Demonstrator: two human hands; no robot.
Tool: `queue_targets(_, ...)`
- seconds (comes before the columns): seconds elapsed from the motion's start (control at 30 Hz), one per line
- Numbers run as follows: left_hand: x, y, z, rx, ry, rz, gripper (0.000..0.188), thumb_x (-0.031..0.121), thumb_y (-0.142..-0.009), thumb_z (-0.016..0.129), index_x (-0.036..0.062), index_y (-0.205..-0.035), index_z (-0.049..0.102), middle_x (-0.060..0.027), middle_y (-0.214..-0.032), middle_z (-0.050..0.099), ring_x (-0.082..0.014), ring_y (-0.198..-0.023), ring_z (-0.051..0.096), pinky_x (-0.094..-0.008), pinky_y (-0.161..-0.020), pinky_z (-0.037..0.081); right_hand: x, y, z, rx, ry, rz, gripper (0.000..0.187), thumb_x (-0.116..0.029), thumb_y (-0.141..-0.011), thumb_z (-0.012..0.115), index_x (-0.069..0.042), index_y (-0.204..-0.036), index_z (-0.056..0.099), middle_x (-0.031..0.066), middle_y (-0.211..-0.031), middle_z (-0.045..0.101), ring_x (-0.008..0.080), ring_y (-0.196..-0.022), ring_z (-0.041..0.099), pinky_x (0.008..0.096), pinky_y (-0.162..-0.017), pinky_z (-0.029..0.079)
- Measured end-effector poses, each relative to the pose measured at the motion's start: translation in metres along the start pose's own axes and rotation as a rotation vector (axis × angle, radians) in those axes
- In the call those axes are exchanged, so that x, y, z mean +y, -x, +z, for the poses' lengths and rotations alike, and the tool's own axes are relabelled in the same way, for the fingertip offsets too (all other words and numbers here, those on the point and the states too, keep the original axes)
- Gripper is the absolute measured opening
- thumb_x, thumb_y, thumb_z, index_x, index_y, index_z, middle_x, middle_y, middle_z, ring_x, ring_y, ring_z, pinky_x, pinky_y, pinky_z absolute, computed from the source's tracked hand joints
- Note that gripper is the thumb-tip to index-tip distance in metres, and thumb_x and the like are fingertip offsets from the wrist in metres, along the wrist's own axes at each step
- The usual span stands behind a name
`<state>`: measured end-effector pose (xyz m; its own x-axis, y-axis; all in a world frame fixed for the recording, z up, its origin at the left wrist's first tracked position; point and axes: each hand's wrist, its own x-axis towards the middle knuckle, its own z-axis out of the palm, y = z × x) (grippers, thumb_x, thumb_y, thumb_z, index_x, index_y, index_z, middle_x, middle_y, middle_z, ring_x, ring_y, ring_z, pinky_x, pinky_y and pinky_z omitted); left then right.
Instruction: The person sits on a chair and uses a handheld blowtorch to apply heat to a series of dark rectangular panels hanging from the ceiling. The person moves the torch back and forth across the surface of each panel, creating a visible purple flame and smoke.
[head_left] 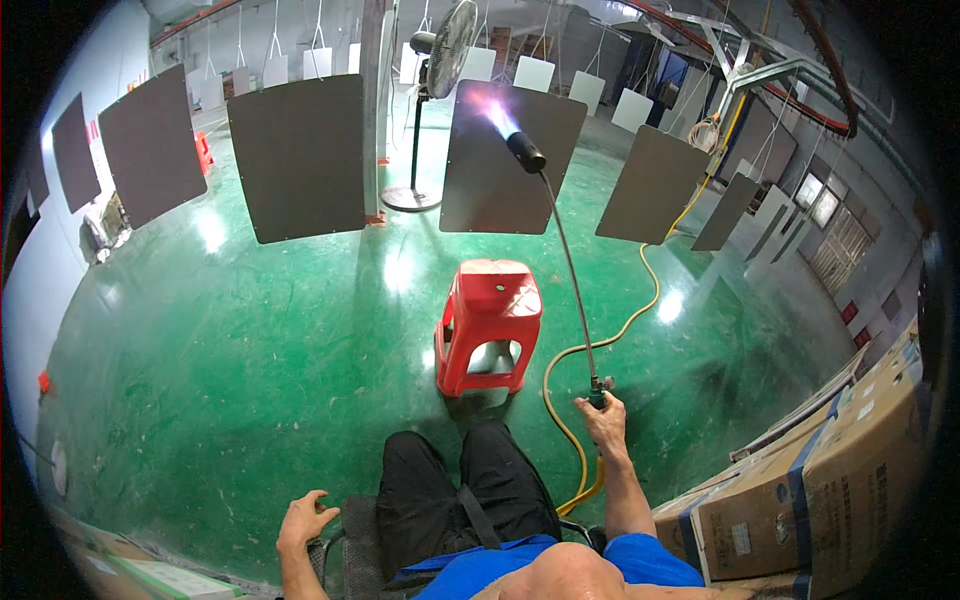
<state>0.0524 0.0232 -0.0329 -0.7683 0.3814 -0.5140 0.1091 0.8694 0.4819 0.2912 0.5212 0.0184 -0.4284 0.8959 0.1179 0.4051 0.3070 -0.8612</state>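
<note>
My right hand [606, 428] is closed around the handle of a long gas torch [572, 262], near the valve. Its thin metal tube reaches up and forward to a black burner head [525, 152]. From the burner a blue-violet flame [497, 115] points at the upper part of a hanging dark grey panel [490, 200], which shows a pinkish glow there. By the left side of the chair [362, 545], my left hand [306, 520] is empty, its fingers loosely bent and apart.
A red plastic stool [495, 300] stands ahead on the green floor. A yellow hose [640, 320] winds across the floor on the right. More grey panels [298, 160] hang in a row. Behind them stands a fan [450, 50]. Cardboard boxes [860, 480] line the right side.
</note>
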Motion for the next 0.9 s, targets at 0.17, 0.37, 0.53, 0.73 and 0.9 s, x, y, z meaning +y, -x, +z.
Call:
queue_targets(0.17,0.003,-0.003,0.001,-0.019,0.006,-0.039,0.060,0.037,-0.081,0.075,0.0074,-0.131,0.057,-0.0136,-0.110,0.069,-0.0283,-0.100,0.066,-0.0414,-0.088,0.053,0.024,-0.007,-0.015,0.085,-0.067,0.069,0.022,-0.018,-0.081,0.077,-0.007,-0.075,0.059,-0.0051,-0.062,0.052,0.0057,-0.051,0.045,0.0256,-0.046,0.035)
queue_targets(0.37,0.003,0.001,0.000,-0.008,0.013,-0.016,0.060,0.035,-0.080,0.076,0.0061,-0.130,0.057,-0.0154,-0.112,0.068,-0.0290,-0.102,0.066,-0.0411,-0.089,0.052,0.037,-0.006,-0.020,0.126,-0.069,0.138,0.024,-0.021,-0.080,0.078,-0.007,-0.074,0.060,-0.0046,-0.059,0.052,0.0069,-0.048,0.046,0.0260,-0.044,0.037)
queue_targets(0.53,0.006,0.005,0.000,0.015,0.017,-0.003,0.060,0.033,-0.079,0.076,0.0054,-0.129,0.058,-0.0167,-0.111,0.069,-0.0299,-0.102,0.066,-0.0406,-0.089,0.052,0.062,0.002,-0.017,0.117,0.052,0.088,0.027,-0.025,-0.078,0.079,-0.004,-0.074,0.062,-0.0024,-0.060,0.056,0.0086,-0.050,0.049,0.0280,-0.047,0.040)
queue_targets(0.73,0.002,0.002,0.002,0.017,0.014,0.051,0.059,0.033,-0.079,0.076,0.0054,-0.129,0.058,-0.0169,-0.110,0.069,-0.0307,-0.102,0.066,-0.0399,-0.089,0.052,0.088,0.014,-0.012,0.048,0.096,0.154,0.028,-0.025,-0.073,0.079,-0.002,-0.078,0.064,-0.0007,-0.062,0.057,0.0103,-0.053,0.050,0.0297,-0.049,0.041)
queue_targets(0.9,0.013,0.012,-0.005,0.015,0.010,-0.018,0.059,0.032,-0.080,0.076,0.0053,-0.129,0.058,-0.0176,-0.112,0.068,-0.0308,-0.104,0.066,-0.0400,-0.090,0.052,0.069,0.027,-0.007,-0.047,0.149,0.261,0.033,-0.025,-0.072,0.080,0.002,-0.080,0.063,0.0019,-0.063,0.058,0.0116,-0.055,0.052,0.0308,-0.050,0.043)
